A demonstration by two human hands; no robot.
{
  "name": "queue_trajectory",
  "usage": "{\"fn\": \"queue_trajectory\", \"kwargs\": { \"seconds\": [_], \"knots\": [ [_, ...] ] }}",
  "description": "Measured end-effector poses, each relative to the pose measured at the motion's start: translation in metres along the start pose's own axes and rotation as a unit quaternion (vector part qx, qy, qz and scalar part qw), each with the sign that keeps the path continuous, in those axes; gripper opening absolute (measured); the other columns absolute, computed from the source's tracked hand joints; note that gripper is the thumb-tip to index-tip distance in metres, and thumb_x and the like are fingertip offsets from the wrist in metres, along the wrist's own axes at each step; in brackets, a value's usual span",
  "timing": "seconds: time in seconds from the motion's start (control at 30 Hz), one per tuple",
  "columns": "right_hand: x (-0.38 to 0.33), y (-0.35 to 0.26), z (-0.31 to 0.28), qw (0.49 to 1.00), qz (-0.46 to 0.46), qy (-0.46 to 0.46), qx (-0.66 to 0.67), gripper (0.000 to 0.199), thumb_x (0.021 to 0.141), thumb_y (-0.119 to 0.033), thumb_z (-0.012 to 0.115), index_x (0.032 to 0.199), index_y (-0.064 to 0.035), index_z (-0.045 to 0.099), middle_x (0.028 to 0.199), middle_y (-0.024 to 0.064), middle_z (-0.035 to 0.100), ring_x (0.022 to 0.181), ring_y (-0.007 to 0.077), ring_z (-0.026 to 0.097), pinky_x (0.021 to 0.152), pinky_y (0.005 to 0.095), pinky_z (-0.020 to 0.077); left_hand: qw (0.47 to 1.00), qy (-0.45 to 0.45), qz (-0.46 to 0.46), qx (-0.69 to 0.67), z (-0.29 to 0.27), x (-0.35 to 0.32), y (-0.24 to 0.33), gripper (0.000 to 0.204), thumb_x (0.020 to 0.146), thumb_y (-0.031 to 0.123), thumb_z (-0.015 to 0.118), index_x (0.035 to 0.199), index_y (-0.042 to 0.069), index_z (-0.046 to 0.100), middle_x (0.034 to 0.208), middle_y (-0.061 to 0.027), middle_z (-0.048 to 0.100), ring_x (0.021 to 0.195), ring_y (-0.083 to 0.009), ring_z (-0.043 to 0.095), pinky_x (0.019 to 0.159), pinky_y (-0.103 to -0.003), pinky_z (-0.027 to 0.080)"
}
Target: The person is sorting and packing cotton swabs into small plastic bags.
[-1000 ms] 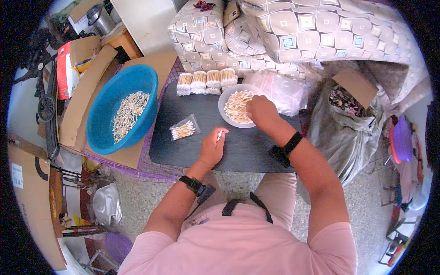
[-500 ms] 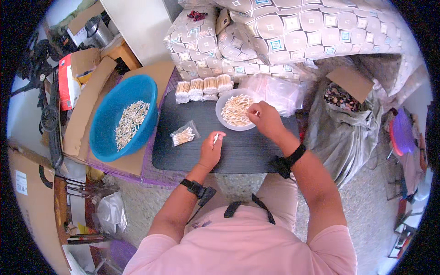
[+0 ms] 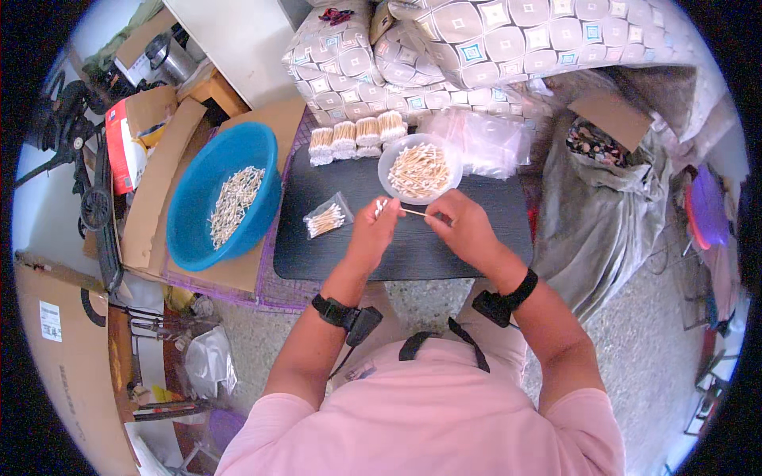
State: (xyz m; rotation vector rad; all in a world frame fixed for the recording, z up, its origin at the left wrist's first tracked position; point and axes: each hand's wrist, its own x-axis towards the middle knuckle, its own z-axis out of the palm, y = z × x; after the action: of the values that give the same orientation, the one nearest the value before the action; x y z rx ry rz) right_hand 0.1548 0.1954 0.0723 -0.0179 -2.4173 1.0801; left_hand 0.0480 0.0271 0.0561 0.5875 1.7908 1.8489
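Note:
My left hand [image 3: 375, 230] is closed round a few cotton swabs [image 3: 379, 208], whose white tips stick out above the fingers. Just to the right, my right hand [image 3: 459, 224] pinches a single cotton swab [image 3: 414, 212] that spans the gap to the left fingers. Both hands hover over the dark table [image 3: 333, 258], close to the near side of a white bowl [image 3: 386, 176] heaped with loose swabs. Left of my left hand lies a small clear bag [image 3: 340, 200] with swabs inside.
Bundled swabs [image 3: 355, 136] are stacked at the table's far edge, beside a pile of clear plastic bags [image 3: 484, 143]. A big blue basin [image 3: 181, 230] of swabs sits on cardboard at left. A grey cloth sack [image 3: 583, 214] stands at right.
My right hand has come away from the bowl toward me with a swab. My left hand has moved up and right to meet it.

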Motion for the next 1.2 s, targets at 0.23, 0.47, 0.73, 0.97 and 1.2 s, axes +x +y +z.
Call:
{"fn": "queue_trajectory", "kwargs": {
  "seconds": [0.23,0.47,0.73,0.97,1.2],
  "knots": [
    [-0.006,-0.002,0.0,0.982,0.065,0.033,0.173,0.01,0.082,-0.01,0.069,0.09,-0.0056,0.064,0.083,0.0058,0.062,0.072,0.0168,0.06,0.064,0.0287,0.048,0.997,-0.006,-0.034,-0.069,0.011,-0.017,0.011,0.021,0.097,0.028,0.055,0.088,0.009,0.059,0.059,0.0081,0.041,0.049,-0.0027,0.033,0.043,-0.021,0.025],
    [-0.014,-0.021,0.01,0.923,0.12,0.011,0.365,0.007,0.09,-0.011,0.063,0.092,-0.0042,0.063,0.087,-0.0015,0.064,0.073,0.0039,0.053,0.061,0.0209,0.0447,0.994,-0.068,-0.033,-0.076,0.025,-0.032,0.011,0.018,0.096,0.027,0.056,0.088,0.011,0.056,0.061,0.0073,0.041,0.05,-0.0048,0.035,0.043,-0.022,0.028],
    [-0.023,-0.02,0.009,0.934,0.129,0.013,0.333,0.006,0.089,-0.009,0.063,0.091,-0.0032,0.062,0.082,0.0023,0.064,0.074,0.0063,0.058,0.065,0.0232,0.0486,0.993,-0.036,-0.019,-0.115,0.028,-0.037,0.016,0.019,0.098,0.029,0.053,0.091,0.011,0.056,0.06,0.0067,0.04,0.049,-0.0045,0.035,0.043,-0.021,0.028],
    [-0.031,-0.027,0.01,0.912,0.175,-0.04,0.368,0.011,0.091,-0.013,0.06,0.087,-0.0043,0.055,0.076,0.002,0.062,0.066,0.0094,0.062,0.055,0.025,0.052,0.988,-0.072,-0.013,-0.134,0.028,-0.033,0.027,0.028,0.099,0.033,0.05,0.104,0.008,0.061,0.058,0.0086,0.039,0.047,-0.0017,0.031,0.042,-0.019,0.023],
    [-0.035,-0.029,0.011,0.91,0.209,-0.043,0.356,0.013,0.091,-0.015,0.061,0.087,-0.0048,0.054,0.073,0.0024,0.062,0.063,0.0097,0.062,0.052,0.024,0.0513,0.986,-0.082,-0.037,-0.139,0.031,-0.033,0.025,0.026,0.097,0.031,0.053,0.104,0.006,0.06,0.059,0.0071,0.039,0.048,-0.0032,0.033,0.043,-0.02,0.026]
  ]
}}
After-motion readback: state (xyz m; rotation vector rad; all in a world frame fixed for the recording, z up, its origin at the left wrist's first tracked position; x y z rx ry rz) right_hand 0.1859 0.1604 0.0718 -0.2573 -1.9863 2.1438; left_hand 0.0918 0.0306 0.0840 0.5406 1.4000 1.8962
